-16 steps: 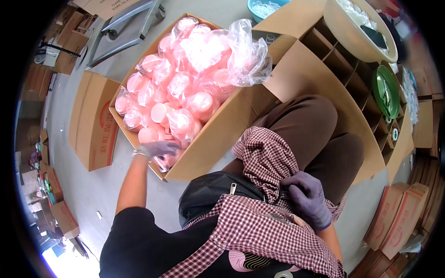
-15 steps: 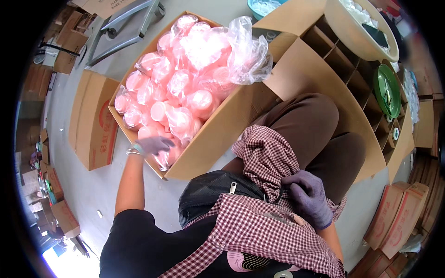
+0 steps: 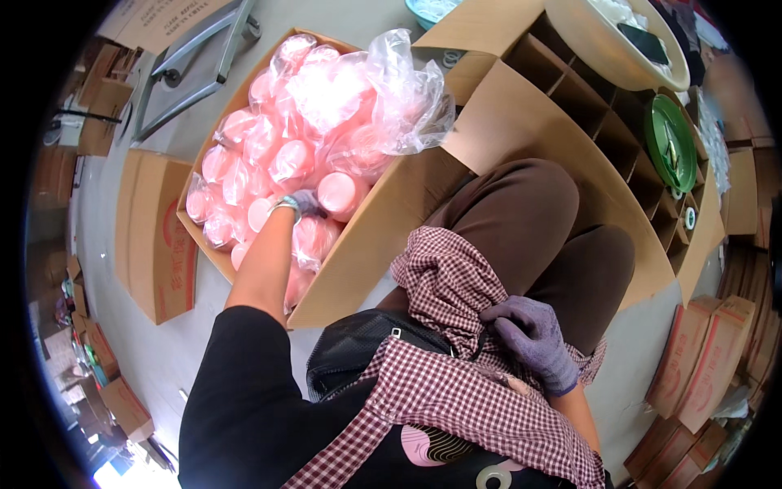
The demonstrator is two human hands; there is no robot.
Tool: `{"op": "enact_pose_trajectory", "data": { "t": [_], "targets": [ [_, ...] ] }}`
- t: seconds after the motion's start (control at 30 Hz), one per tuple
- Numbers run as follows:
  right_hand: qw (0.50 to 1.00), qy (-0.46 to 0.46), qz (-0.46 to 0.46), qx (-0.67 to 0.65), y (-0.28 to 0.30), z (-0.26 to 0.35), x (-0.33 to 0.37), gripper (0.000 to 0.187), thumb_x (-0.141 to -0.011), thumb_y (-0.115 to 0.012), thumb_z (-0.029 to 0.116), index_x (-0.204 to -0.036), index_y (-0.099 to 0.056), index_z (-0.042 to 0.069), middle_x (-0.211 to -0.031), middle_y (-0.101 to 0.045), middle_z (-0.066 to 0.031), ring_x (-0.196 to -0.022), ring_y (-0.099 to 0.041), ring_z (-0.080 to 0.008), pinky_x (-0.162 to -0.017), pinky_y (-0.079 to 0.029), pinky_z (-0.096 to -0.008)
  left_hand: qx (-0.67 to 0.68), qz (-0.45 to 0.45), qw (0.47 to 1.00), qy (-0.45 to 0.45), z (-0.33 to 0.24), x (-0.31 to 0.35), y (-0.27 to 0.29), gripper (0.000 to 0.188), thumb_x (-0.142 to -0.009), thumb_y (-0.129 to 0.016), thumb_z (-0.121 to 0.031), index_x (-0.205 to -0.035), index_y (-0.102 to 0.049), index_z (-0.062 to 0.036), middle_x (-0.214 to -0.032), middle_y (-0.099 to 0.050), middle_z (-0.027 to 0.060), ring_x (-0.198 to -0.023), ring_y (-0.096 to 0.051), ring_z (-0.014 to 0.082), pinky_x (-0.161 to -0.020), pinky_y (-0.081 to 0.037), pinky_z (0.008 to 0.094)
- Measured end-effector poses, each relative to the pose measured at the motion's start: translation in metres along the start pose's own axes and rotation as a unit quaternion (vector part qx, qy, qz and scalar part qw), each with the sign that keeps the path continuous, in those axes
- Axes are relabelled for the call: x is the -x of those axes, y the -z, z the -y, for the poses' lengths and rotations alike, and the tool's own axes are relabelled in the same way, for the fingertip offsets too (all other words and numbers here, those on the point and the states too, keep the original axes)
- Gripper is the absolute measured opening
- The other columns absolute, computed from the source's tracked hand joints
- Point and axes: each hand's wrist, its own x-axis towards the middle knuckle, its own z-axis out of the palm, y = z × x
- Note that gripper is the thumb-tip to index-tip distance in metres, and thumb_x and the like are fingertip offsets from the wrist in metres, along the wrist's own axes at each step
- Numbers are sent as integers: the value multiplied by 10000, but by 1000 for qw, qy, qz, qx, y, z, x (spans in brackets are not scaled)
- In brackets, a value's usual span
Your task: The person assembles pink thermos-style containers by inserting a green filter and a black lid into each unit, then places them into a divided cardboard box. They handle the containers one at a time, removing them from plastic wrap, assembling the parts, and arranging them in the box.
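My left hand (image 3: 309, 203), in a grey-purple glove, reaches down among the pink plastic containers (image 3: 292, 160) in an open cardboard box (image 3: 358, 273). Its fingers are mostly hidden, so whether it grips one cannot be told. Clear plastic bags wrap many of the containers. Beside the hand, a pink container (image 3: 340, 196) shows its round end. My right hand (image 3: 533, 342), gloved alike, rests on my lap against the bunched checked apron (image 3: 448, 281). Its fingers are curled in, and what they hold, if anything, is hidden.
A divided carton (image 3: 562, 159) stands at the right, bearing a cream basin (image 3: 607, 49) and a green tray (image 3: 672, 147). A closed carton (image 3: 155, 236) stands left of the pink containers, and a metal trolley (image 3: 183, 73) beyond it. Cartons (image 3: 700, 359) lie at far right.
My left hand has moved right and farther in, from the near left corner to the middle of the containers. My right hand stays on my lap. The view has shifted slightly.
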Motion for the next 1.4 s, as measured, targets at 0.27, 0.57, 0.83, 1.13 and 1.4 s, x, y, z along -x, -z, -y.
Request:
{"op": "enact_pose_trajectory", "data": {
  "t": [0.27, 0.57, 0.83, 1.13, 1.4],
  "targets": [
    [1000, 14, -3, 12, 0, -5, 1, 194, -879, -613, 96, -1016, -709, 0, -894, -684, -142, -815, -662, -266, -772, -512, -340, -140, -204, 969, -16, -46, 25, 2, 464, -707, -818, -233, -1130, -686, -95, -1040, -725, 190, -937, -706, 336, -829, -564, 417],
    [997, 51, -50, 24, -8, -8, 12, 202, -874, -616, 93, -1025, -706, -8, -912, -686, -139, -828, -657, -253, -774, -510, -325, -176, -250, 927, 216, -93, 30, -17, 619, -799, -705, -246, -1387, -555, -127, -1237, -671, 223, -1170, -645, 362, -980, -519, 457],
    [999, -28, -10, -27, -3, -9, 3, 212, -869, -603, 104, -1005, -717, -12, -876, -689, -106, -762, -640, -187, -717, -499, -303, -160, -176, 964, 116, -15, 8, -18, 538, -787, -741, -331, -1280, -651, -134, -1264, -672, 177, -1165, -649, 343, -981, -520, 429],
    [997, -59, -15, -44, -3, -11, -3, 209, -877, -598, 109, -981, -725, -20, -827, -685, -82, -714, -622, -140, -678, -491, -278, -107, -168, 977, 80, -82, 68, 0, 568, -692, -819, -245, -1230, -678, -130, -1187, -712, 141, -1097, -685, 299, -915, -543, 425],
    [992, -94, 26, -79, 8, -12, -10, 233, -903, -594, 138, -994, -725, -33, -810, -680, -63, -713, -610, -104, -658, -478, -245, -175, -126, 965, 151, -52, 45, -4, 522, -775, -710, -407, -1201, -697, -104, -1203, -694, 194, -1153, -641, 363, -951, -522, 401]
  ]
}}
